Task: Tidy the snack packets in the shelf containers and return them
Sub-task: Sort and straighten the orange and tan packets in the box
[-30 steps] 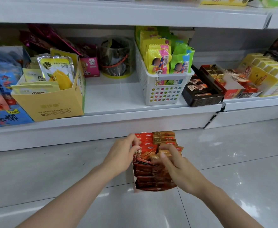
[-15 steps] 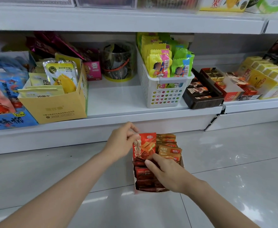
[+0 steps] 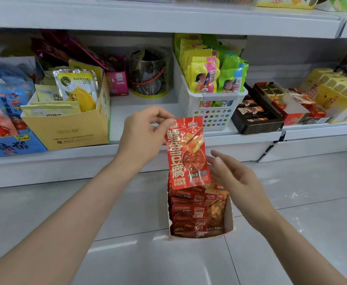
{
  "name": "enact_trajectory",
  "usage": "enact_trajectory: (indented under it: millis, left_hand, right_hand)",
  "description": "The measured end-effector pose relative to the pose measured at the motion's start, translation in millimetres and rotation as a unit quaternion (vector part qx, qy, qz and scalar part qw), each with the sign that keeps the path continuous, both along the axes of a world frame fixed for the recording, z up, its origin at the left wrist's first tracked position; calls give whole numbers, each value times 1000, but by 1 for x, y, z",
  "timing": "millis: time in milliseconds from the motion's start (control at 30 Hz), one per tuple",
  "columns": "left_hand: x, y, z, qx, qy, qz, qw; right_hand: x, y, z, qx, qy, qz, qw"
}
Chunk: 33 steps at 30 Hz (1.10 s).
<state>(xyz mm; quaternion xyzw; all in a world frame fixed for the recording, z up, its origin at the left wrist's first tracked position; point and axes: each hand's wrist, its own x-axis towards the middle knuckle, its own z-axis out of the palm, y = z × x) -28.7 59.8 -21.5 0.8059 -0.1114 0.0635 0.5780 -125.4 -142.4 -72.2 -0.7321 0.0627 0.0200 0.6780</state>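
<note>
Left grip: my left hand (image 3: 145, 138) pinches the top edge of a red snack packet (image 3: 187, 153) between thumb and fingertips, so the packet hangs upright, face toward me.
Right grip: my right hand (image 3: 233, 177) is wide, fingers straight and spread, holding nothing; its fingertips are just beside the packet's right edge, and I cannot tell whether they touch it.
Packet position: I see it lifted above the white box (image 3: 229, 221), its lower edge overlapping the far end of the box.
Box: it stands on the pale tiled floor (image 3: 65, 212) in front of the lower shelf (image 3: 143, 112), between my two forearms.
Box contents: red packets fill its left side and orange-brown packets (image 3: 216, 208) its right, lying stacked and overlapping.
Shelf, left: I see a yellow carton (image 3: 69, 130) with yellow pouches standing in it.
Shelf, middle: a bare stretch of shelf lies straight behind the raised packet.
Shelf, right: a white perforated basket (image 3: 211, 112) holds yellow and green packets, with a dark tray (image 3: 257, 124) of small bars just beside it.
</note>
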Motion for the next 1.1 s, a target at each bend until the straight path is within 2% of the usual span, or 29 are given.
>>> enact_trajectory:
  millis: [100,200,267,467,533,600,667,700,767,833,900,1100]
  left_hand:
    - [-11,-4,7,-26,32,-27,999]
    - [-19,-6,3,-129,108,-43,985]
    - [-25,-6,-2,-166,151,-68,972]
    - [-32,-2,-10,-173,149,-37,973]
    - [-33,-3,-10,-110,110,-6,988]
    - [-46,-8,-12,-66,127,-60,988]
    - [-67,-19,-16,-132,228,-184,947]
    - [-75,-24,-19,-178,265,-206,925]
    - [-80,-28,-22,-242,283,-149,916]
    - [-77,-21,-21,-271,301,-91,910]
    - [-74,-11,-23,-275,321,-96,901]
    - [-79,-5,-28,-272,329,-101,899]
  right_hand:
    - [-6,7,12,89,32,81,992]
    - [-13,13,14,112,32,51,992]
    - [-16,16,18,116,31,31,992]
    - [-20,22,20,122,39,29,991]
    - [-19,25,20,93,12,-27,995]
    - [-18,26,22,10,-40,-79,996]
    - [-20,32,25,-78,-88,-56,991]
    - [-23,37,25,-114,-100,-24,988]
    - [-28,45,21,-151,-94,-1,984]
    - [-27,44,21,-92,-67,-69,991]
    - [-24,35,27,-49,-38,-119,991]
    - [-20,28,37,36,2,-62,997]
